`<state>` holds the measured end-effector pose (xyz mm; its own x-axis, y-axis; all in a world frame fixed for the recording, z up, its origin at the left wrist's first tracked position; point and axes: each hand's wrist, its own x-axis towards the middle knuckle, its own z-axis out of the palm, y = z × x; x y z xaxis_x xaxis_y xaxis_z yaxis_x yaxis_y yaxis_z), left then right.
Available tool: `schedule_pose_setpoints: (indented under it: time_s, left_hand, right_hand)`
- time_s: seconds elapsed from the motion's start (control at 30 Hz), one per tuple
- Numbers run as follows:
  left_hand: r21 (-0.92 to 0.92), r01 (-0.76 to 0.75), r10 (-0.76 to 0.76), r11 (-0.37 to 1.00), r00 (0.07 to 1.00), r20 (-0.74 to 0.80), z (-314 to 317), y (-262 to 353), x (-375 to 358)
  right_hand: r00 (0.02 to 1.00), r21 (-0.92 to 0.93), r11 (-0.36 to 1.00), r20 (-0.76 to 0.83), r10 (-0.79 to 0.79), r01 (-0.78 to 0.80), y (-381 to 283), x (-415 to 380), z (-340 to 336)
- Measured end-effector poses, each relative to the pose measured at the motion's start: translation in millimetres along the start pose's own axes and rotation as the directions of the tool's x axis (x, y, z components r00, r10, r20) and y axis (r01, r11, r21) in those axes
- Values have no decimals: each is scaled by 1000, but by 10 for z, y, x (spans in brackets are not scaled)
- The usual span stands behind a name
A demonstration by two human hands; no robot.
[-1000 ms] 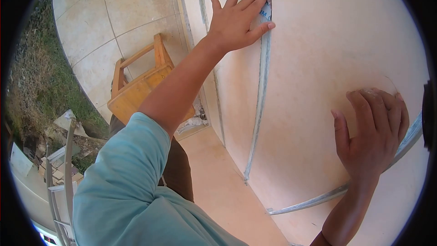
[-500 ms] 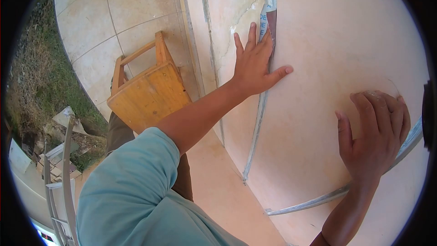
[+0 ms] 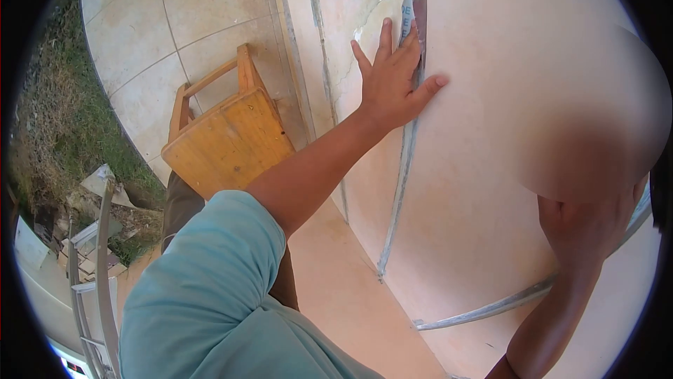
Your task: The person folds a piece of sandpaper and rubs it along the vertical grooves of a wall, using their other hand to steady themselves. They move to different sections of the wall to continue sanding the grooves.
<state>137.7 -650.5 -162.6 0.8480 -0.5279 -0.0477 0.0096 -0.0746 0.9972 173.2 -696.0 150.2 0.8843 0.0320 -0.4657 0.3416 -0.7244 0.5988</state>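
My left hand [image 3: 394, 79] lies flat against a peach-coloured wall [image 3: 491, 98], its fingers pressing a strip of sandpaper [image 3: 419, 20] onto the wall's vertical corner edge. The sandpaper is reddish-brown with a white, blue-printed back. My right hand [image 3: 587, 228] rests on the same wall at the lower right. A blurred patch hides its fingers, and only the back of the hand and the wrist show. My left sleeve is teal.
A wooden stool [image 3: 228, 137] stands on the tiled floor [image 3: 140, 28] below my left arm. Cracked plaster [image 3: 364, 18] runs left of the corner. Grey metal strips [image 3: 403, 168] edge the wall panel. Grass [image 3: 56, 119], rubble [image 3: 98, 197] and a metal frame [image 3: 104, 274] lie at the left.
My left hand slid the sandpaper down the corner edge, then back up a little. My right hand stayed on the wall, and a blurred patch now covers its fingers.
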Motion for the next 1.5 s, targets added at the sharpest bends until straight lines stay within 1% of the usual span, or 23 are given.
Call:
schedule_pose_setpoints:
  time_s: [0.13,0.17,0.23,0.27,0.3,0.33,0.4,0.47,0.5,0.63,0.7,0.73,0.77,0.8,0.83,0.9,0.97,1.0,1.07,1.13,1.2,1.37,1.5]
  left_hand:
    - [-224,222,-211,949,975,73,95,150,-795]
    - [-223,215,-208,951,977,52,135,139,-876]
    - [-440,367,-408,819,913,2,168,150,-934]
    - [-446,350,-399,824,917,-19,145,144,-921]
    - [-671,435,-532,600,844,70,64,138,-888]
    - [-826,467,-618,314,762,196,-25,123,-870]
    - [-835,444,-613,326,771,171,-249,37,-837]
    - [-931,361,-610,54,750,255,-397,-91,-923]
    - [-943,331,-567,39,785,252,-456,-153,-984]
    - [-949,314,-564,9,786,254,-735,-253,-1191]
    - [-767,391,-557,508,829,53,-911,-346,-1267]
    - [-539,329,-459,775,880,-122,-1047,-457,-1313]
    - [-235,247,-303,940,920,-247,-1229,-607,-1343]
    - [116,111,-66,987,940,-335,-1468,-771,-1314]
    - [462,-21,193,887,925,-327,-1717,-915,-1284]
    - [737,14,296,676,911,-289,-2104,-1090,-1294]
    - [779,161,128,605,947,-295,-2331,-1426,-1362]
    - [783,146,134,604,951,-280,-2364,-1632,-1441]
    - [799,306,-29,518,940,-341,-2322,-1976,-1586]
    - [876,251,-19,412,963,-267,-2256,-2046,-1608]
    - [861,321,-32,395,941,-336,-2257,-2019,-1625]
    - [897,265,-49,355,963,-265,-2285,-2056,-1677]
    - [915,245,-22,320,968,-251,-2284,-2003,-1615]
  right_hand:
    - [1000,-27,1000,-20,-12,11,-14,-1,10]
    - [998,-8,1000,-55,-12,12,-24,6,15]
    - [994,-3,1000,-110,-15,15,-32,5,23]
    - [994,-9,1000,-111,-10,9,-33,-3,35]
    - [994,-13,1000,-110,-8,7,-31,-9,41]
    - [991,-21,1000,-130,-18,16,-30,-13,42]
    - [993,-24,1000,-115,17,-20,-46,-2,66]
    - [992,-28,999,-121,29,-33,-59,9,92]
    - [993,-35,999,-116,33,-38,-64,1,98]
    - [993,-32,997,-104,63,-67,-76,-3,88]
    - [993,-57,994,-85,83,-88,-92,16,94]
    - [993,-59,995,-86,76,-81,-106,29,75]
    - [994,-60,995,-72,78,-82,-116,34,48]
    - [995,-60,994,-53,87,-90,-111,28,37]
    - [994,-59,993,-45,97,-99,-94,23,54]
    - [993,-44,998,-109,48,-53,-66,14,102]
    - [993,-38,997,-100,59,-63,-69,17,108]
    - [994,-39,997,-93,58,-62,-75,14,106]
    - [993,-26,999,-105,43,-46,-53,7,100]
    - [995,-20,999,-92,41,-43,-26,-9,114]
    - [994,-14,1000,-105,11,-13,-22,-19,115]
    - [999,-14,1000,32,-2,2,-65,3,35]
    - [998,-33,999,67,19,-17,-83,20,11]
